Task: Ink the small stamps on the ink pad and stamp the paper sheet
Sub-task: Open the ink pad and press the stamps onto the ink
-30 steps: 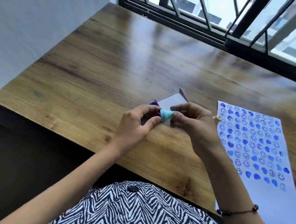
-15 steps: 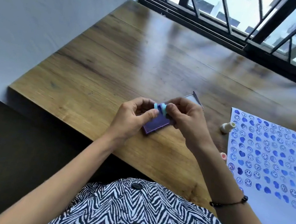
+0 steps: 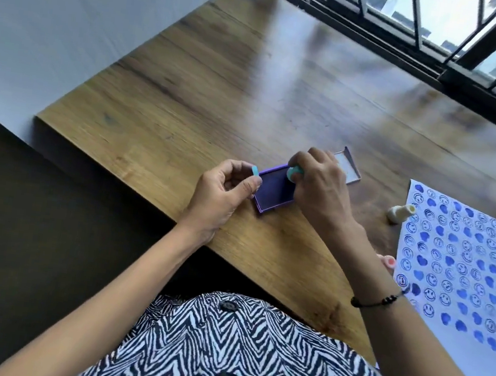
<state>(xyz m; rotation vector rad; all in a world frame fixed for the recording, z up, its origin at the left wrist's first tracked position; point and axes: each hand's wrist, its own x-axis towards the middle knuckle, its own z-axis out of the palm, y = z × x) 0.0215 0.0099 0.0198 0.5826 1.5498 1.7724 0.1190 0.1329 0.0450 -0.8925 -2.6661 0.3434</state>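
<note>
The open purple ink pad (image 3: 273,191) lies near the table's front edge. My right hand (image 3: 319,186) holds a small teal stamp (image 3: 293,173) just over the pad's far right part. My left hand (image 3: 224,192) pinches the stamp's light blue cap (image 3: 254,170) at the pad's left edge. To the right lies the white paper sheet (image 3: 463,269), covered with several rows of blue smiley and heart prints. A cream stamp (image 3: 399,213) lies on its side at the sheet's left edge. A pink stamp (image 3: 388,262) shows partly behind my right forearm.
The ink pad's clear lid (image 3: 348,167) lies open behind my right hand. The wooden table (image 3: 253,87) runs back to a black window frame (image 3: 416,52). A white wall (image 3: 59,5) borders the left side.
My hands have separated: the left pulled the blue cap off and the right lowered the teal stamp toward the ink pad. The camera shifted, so everything sits further right.
</note>
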